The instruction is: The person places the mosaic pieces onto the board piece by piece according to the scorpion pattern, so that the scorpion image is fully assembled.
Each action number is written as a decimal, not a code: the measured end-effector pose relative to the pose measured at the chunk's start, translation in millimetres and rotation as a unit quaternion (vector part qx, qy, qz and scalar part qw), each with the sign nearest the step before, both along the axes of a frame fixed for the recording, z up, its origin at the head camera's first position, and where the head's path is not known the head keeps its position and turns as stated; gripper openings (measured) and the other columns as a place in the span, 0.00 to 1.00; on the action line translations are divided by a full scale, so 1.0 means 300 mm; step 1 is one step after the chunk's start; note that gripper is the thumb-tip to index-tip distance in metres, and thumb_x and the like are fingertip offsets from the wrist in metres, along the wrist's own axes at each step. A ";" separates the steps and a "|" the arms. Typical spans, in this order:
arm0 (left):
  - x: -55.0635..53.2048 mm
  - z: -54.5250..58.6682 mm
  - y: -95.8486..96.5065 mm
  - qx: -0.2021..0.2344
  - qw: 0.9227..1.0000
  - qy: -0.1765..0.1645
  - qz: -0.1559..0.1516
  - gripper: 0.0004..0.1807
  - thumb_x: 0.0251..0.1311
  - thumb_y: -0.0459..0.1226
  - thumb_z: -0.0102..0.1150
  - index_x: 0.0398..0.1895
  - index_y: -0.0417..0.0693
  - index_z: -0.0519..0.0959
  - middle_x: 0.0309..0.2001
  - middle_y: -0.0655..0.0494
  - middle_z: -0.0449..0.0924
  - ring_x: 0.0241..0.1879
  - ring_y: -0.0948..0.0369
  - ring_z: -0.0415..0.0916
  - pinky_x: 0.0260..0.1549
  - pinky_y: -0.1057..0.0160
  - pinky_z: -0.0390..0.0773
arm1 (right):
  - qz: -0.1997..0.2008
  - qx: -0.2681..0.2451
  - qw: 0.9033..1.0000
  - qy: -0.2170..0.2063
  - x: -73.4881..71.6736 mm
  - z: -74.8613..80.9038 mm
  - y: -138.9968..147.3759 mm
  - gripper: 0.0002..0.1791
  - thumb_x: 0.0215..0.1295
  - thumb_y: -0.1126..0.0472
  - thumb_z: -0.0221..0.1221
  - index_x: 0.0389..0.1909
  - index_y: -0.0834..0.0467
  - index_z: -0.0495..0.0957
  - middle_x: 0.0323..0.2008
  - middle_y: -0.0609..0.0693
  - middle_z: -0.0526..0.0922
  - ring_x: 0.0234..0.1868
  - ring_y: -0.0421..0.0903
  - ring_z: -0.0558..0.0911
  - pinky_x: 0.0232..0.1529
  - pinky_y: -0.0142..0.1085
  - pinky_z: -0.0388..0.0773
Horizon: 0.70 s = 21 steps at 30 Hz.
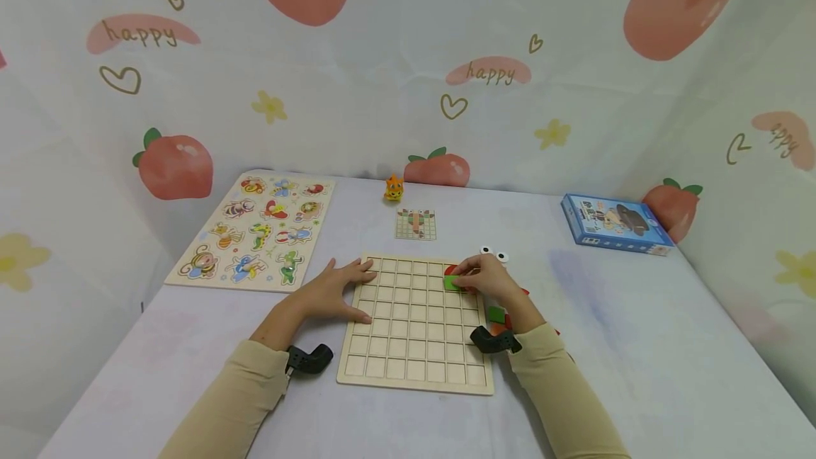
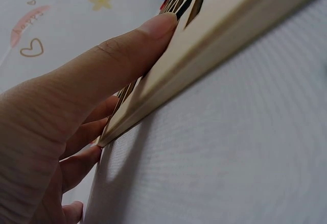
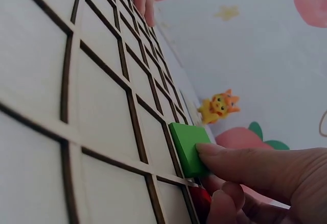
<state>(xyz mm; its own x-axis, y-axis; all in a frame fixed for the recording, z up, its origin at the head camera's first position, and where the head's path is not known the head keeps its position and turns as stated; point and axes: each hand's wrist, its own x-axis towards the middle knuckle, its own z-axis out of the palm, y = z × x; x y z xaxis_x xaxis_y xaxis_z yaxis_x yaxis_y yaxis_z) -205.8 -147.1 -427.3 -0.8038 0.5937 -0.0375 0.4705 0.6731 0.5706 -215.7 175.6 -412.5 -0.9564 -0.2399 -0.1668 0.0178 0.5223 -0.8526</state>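
Observation:
A wooden board with a grid of square recesses (image 1: 408, 331) lies on the table between the hands. At its left side, my left hand (image 1: 331, 294) rests with fingers spread. In the left wrist view the thumb (image 2: 158, 27) lies on the board's top, with other fingers along the edge. My right hand (image 1: 492, 280) pinches a green square tile (image 3: 189, 150) between thumb and fingers over the board's far right corner. A red piece (image 3: 200, 202) shows just under the tile, partly covered by the fingers; I cannot tell whether it sits in a recess.
Loose red pieces and a green tile (image 1: 496, 314) lie right of the board, partly behind the right arm. Two googly eyes (image 1: 501, 257) sit beyond. Behind the board are a pattern card (image 1: 416, 224) and an orange toy figure (image 1: 394, 188). An insect puzzle (image 1: 255, 232) and blue box (image 1: 615, 224) flank them.

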 end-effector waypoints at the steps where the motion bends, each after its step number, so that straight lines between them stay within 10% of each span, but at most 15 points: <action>1: 0.001 0.001 0.000 0.001 1.000 0.000 0.000 0.48 0.38 0.59 0.70 0.65 0.49 0.68 0.72 0.52 0.54 0.73 0.50 0.45 0.68 0.38 0.31 | 0.000 0.002 1.000 0.003 0.002 0.000 -0.001 0.09 0.56 0.65 0.64 0.36 0.67 0.81 0.31 0.54 0.80 0.23 0.40 0.76 0.26 0.32 0.77; 21: 0.004 0.006 0.000 -0.001 1.000 0.000 0.000 0.48 0.38 0.59 0.70 0.65 0.49 0.68 0.72 0.53 0.54 0.73 0.50 0.45 0.69 0.39 0.31 | 0.017 0.018 1.000 -0.009 -0.001 0.017 0.012 0.09 0.57 0.65 0.63 0.37 0.65 0.82 0.37 0.58 0.82 0.28 0.42 0.81 0.31 0.35 0.81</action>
<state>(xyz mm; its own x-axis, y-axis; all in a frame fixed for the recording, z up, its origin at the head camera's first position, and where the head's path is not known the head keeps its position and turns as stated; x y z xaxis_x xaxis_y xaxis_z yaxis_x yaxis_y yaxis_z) -204.7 -147.1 -425.5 -0.8035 0.5941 -0.0391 0.4705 0.6738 0.5698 -216.1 179.1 -407.3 -0.9446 -0.2656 -0.1928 0.0143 0.5537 -0.8326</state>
